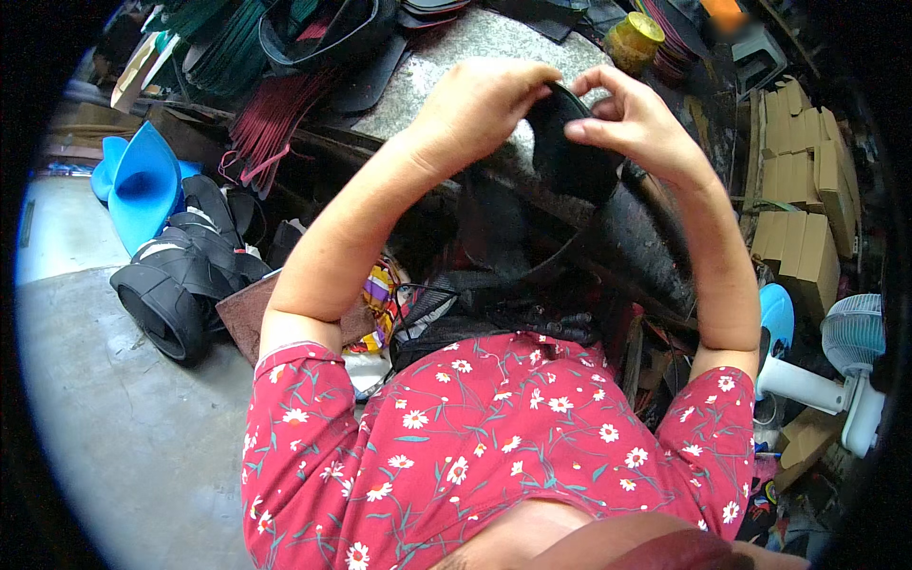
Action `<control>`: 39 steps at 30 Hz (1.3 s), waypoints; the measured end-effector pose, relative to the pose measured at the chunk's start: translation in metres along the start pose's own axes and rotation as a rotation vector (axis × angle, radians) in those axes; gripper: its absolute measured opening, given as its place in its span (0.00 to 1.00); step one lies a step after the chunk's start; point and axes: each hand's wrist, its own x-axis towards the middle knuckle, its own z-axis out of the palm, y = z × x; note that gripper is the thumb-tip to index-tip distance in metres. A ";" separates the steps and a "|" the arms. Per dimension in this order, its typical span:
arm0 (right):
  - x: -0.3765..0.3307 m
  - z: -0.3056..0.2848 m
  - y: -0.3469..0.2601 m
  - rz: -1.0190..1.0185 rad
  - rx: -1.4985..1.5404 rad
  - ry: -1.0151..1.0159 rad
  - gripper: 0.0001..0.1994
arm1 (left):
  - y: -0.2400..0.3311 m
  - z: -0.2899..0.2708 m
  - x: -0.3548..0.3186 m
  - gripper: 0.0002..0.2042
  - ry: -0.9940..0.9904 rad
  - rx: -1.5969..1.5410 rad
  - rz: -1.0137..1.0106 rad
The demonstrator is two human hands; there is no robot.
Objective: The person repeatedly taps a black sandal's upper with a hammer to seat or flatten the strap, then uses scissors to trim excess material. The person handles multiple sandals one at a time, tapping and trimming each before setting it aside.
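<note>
Floor [123, 427]: bare grey concrete at far left, below the clutter.
Blue forms [142, 180]: two bright blue, shoe-shaped pieces lying on their sides at the upper left, touching each other.
Black straps [185, 275]: a heap of black sandal pieces with pale trim, just right of and below the blue forms, resting on the floor's edge.
Soles [271, 123]: fanned stacks of dark red and green flat pieces at the top left, leaning against the stone slab.
Slab [446, 57]: speckled grey work surface under and beyond both hands.
Left hand [475, 104]: fingers curled, thumb and fingertips pinching the upper left rim of the black piece; the forearm rises from the red flowered sleeve.
Black piece [570, 157]: a rounded black shoe part, held upright between the two hands over the slab's near edge; its top edge lies under both sets of fingertips, its lower part hangs free above a dark, cone-shaped stand [636, 247].
Right hand [632, 119]: thumb and forefinger pinching the upper right rim of the black piece, the other fingers loosely bent; the two hands are near each other but apart.
Jar [635, 40]: yellowish, lidded, on the slab beyond the right hand.
Boxes [803, 190]: stacked brown cartons along the right.
Fan [850, 366]: small white fan at lower right, lying tilted.
</note>
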 end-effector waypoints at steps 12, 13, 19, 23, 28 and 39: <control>-0.031 0.016 0.027 0.053 0.290 -0.001 0.15 | 0.012 -0.013 -0.025 0.10 -0.019 -0.076 -0.204; -0.030 0.012 0.027 0.098 0.364 0.071 0.14 | 0.013 -0.016 -0.027 0.10 -0.055 -0.107 -0.187; -0.029 -0.006 0.028 0.153 0.537 0.136 0.06 | 0.016 -0.014 -0.030 0.10 -0.210 -0.197 -0.180; -0.026 -0.004 0.032 0.219 0.528 0.185 0.08 | 0.016 0.000 -0.032 0.12 -0.234 -0.401 -0.265; -0.034 0.001 0.027 0.122 0.607 0.122 0.10 | 0.018 0.000 -0.036 0.12 -0.238 -0.448 -0.321; -0.030 0.017 0.032 0.166 0.713 0.130 0.09 | 0.026 0.005 -0.037 0.10 -0.284 -0.218 -0.333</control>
